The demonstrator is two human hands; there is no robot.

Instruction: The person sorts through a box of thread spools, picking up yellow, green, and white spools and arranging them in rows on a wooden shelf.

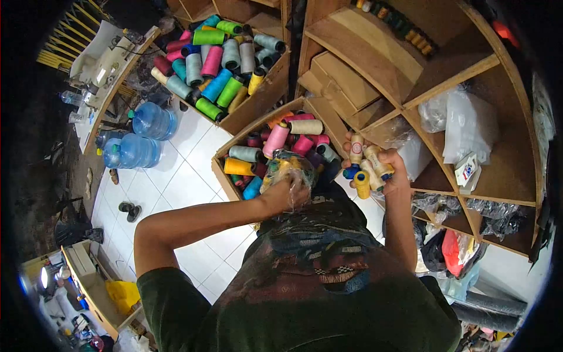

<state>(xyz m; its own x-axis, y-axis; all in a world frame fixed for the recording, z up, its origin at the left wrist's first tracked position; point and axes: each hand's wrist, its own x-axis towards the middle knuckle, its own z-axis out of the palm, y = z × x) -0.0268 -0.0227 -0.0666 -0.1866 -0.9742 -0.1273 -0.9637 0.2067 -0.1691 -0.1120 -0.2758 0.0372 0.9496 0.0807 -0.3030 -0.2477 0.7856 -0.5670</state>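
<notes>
- Dark green short-sleeved T-shirt with a multicoloured printed pattern [328, 311], worn by the person, fills the lower middle of the view, nearest the camera.
- Left hand [287, 192]: bent across the front of the body, its fingers curled closed on a crumpled, clear plastic bag [300, 163]. Yellow and some blue show through the film; what exactly lies inside is hard to tell.
- Right hand [397, 167]: cupped around a bunch of small thread spools [376, 166], fingers and thumb partly curled and closed against them. Most are cream, with one yellow and one dark blue at the lower left of the bunch.
- The bunch is held up between the open box and the shelving; the bag hangs over the near part of that box.
- Open brown box of large thread cones [331, 117], just beyond the hands: pink, cream, grey, yellow-orange and blue cones lie jumbled together.
- Second open brown box of thread cones [258, 97], farther off to the left: piled with neon green, grey, pink, red and blue cones.
- Brown wooden shelving with square compartments [404, 111], on the right: white plastic-wrapped packets [469, 126] sit in one compartment.
- Large translucent blue water bottles [153, 121] stand on white floor tiles [190, 152] at left.
</notes>
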